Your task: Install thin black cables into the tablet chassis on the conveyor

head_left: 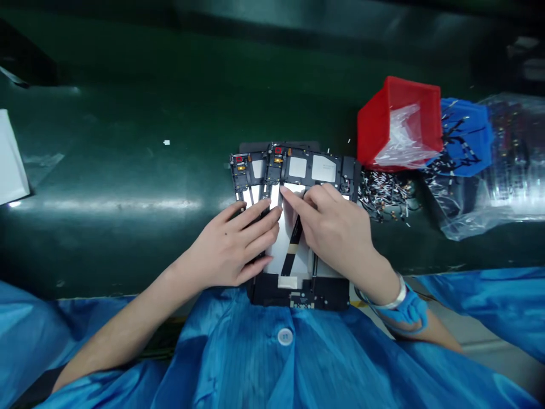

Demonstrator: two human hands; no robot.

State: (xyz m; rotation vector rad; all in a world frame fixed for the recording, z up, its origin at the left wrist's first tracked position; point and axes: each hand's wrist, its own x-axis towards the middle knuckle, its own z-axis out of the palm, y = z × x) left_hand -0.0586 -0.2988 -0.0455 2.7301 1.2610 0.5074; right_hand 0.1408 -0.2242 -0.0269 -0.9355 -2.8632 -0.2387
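Two opened tablet-like devices lie overlapped in front of me, the upper device (326,167) fanned over the lower device (256,168). Both show black frames, silvery inner panels and small circuit parts. My left hand (238,244) rests flat on their left side, fingers spread, fingertips on the upper one's left edge. With its index finger stretched out, my right hand (336,227) touches the upper device just below its circuit board; its other fingers are bent. A black ribbon cable (290,255) with a tan band runs down the silvery panel beside my right hand.
To the right stand a red bin (373,128) with clear plastic bags and a blue bin (479,136) with dark cables. A pile of small cables (385,196) lies before them. Clear plastic packaging (515,193) is at far right; a white object (12,162) at far left.
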